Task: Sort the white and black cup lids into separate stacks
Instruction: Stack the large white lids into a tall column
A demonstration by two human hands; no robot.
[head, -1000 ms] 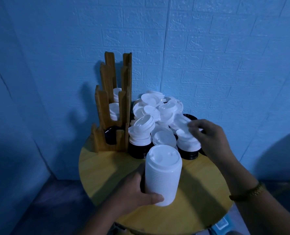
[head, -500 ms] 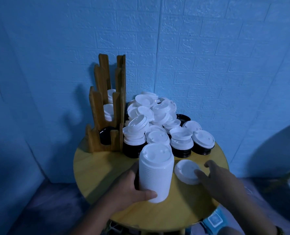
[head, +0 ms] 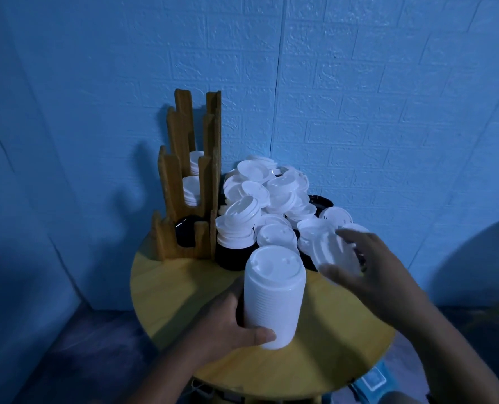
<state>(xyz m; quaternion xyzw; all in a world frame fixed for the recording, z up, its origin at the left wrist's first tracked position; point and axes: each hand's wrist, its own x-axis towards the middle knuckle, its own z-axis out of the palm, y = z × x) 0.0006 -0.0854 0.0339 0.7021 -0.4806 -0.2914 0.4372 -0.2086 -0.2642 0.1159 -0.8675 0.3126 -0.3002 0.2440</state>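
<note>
**White lid held beside the stack: tip risk**

Left hand [head: 227,325] is wrapped round the lower part of a tall white stack [head: 274,301] at the front of the round table [head: 172,290]. Can't tell if its base sits fully down. Right hand [head: 370,278], just to the right & slightly higher, has thumb + fingers curled on one white lid [head: 334,253]. The lid is blurred and tilted.

Risks, as I judge them:
- The stack is tall & gripped low, so a lid pressed on off-centre could lean or topple it.
- A tilted lid may not nest and could slide off.
- Right hand is close to the loose pile [head: 271,193] behind, so a knuckle could knock lids off the table edge.
- Light is dim, so black lids are easy to miss.

Containers: the wooden rack [head: 173,176] at back left has stepped slots. The upper two hold white lids [head: 192,191] and the lowest holds black lids [head: 185,233]. Short black stacks [head: 230,258] beside it carry white lids on top, so they're unsorted.
</note>
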